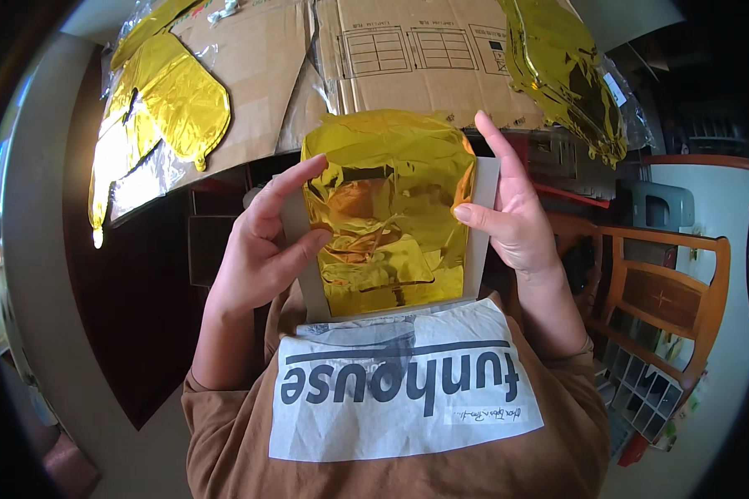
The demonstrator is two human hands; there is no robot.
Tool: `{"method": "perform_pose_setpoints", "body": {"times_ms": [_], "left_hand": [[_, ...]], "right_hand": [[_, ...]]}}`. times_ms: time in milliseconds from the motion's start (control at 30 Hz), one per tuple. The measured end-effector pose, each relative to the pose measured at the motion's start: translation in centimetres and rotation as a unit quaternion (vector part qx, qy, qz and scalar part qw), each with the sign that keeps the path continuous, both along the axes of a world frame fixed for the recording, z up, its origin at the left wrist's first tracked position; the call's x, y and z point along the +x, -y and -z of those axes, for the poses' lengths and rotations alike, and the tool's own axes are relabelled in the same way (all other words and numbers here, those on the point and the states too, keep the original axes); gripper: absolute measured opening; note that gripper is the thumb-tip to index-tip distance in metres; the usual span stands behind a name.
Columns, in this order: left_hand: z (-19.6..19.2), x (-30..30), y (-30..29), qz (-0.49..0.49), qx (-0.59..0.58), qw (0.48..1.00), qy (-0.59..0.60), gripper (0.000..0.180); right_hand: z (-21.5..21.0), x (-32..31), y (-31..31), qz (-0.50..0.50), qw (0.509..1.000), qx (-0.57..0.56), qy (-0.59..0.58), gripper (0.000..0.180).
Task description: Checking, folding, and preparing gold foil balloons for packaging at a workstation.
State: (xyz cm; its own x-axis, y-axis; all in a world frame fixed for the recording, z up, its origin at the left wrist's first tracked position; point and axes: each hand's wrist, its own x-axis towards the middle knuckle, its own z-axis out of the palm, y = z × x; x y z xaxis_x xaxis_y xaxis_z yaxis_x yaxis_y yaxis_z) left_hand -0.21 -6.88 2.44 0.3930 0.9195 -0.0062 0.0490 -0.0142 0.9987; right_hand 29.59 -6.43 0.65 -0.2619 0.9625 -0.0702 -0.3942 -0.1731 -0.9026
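A folded, shiny gold foil sheet, apparently a flat foil balloon (pixel 391 241), lies over a grey cardboard panel (pixel 477 262) held upright in front of my chest. The panel's side edges stick out past the foil. My left hand (pixel 266 241) grips the left edge, its thumb and index finger at the foil's border. On the opposite edge, my right hand (pixel 512 208) presses its thumb on the foil, with the index finger stretched up along the panel. The other fingers of the right hand are partly hidden behind the panel. Creases and reflections run across the foil.
Ahead stands a cardboard-covered table (pixel 258 75). Flat gold foil balloons (pixel 187 100) lie on its left, partly over clear plastic, and more gold foil (pixel 562 75) hangs over its right edge. A wooden chair (pixel 666 291) and a compartmented rack (pixel 641 391) are at the right.
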Motion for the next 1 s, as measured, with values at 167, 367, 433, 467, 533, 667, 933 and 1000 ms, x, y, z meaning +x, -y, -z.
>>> {"method": "perform_pose_setpoints", "body": {"times_ms": [167, 367, 433, 467, 533, 667, 933, 1000], "left_hand": [[-0.4, -0.1, 0.5, 0.016, -0.036, 0.999, 0.038, 0.071], [-0.6, 0.4, 0.6, -0.014, -0.038, 0.999, 0.033, 0.075], [-0.9, 0.4, 0.5, -0.020, -0.044, 0.999, 0.019, 0.074], [-1.0, 0.5, 0.4, -0.023, -0.046, 0.999, 0.012, 0.074], [-1.2, 0.7, 0.2, -0.030, -0.067, 0.997, 0.019, 0.074], [-1.4, 0.5, -0.6, -0.033, -0.159, 0.985, 0.058, 0.070], [-0.3, -1.0, -2.7, -0.014, -0.310, 0.926, 0.217, 0.056], [0.2, -1.3, -3.1, -0.014, -0.324, 0.916, 0.235, 0.050]], "right_hand": [[-0.3, 1.2, 0.3, -0.042, 0.998, 0.021, 0.029, 0.070], [-0.3, 2.2, 0.4, -0.060, 0.997, -0.006, 0.043, 0.049], [-0.1, 2.2, 0.4, -0.048, 0.998, -0.029, 0.021, 0.046], [0.1, 2.2, 0.4, -0.042, 0.998, -0.042, 0.010, 0.045], [0.5, 2.2, 0.3, -0.034, 0.997, -0.062, -0.012, 0.042], [1.2, 2.3, 0.1, -0.026, 0.995, -0.087, -0.048, 0.038], [1.1, 2.2, -0.9, -0.027, 0.993, -0.110, -0.032, 0.032], [1.0, 1.9, -1.0, -0.018, 0.994, -0.104, -0.021, 0.031]]}}
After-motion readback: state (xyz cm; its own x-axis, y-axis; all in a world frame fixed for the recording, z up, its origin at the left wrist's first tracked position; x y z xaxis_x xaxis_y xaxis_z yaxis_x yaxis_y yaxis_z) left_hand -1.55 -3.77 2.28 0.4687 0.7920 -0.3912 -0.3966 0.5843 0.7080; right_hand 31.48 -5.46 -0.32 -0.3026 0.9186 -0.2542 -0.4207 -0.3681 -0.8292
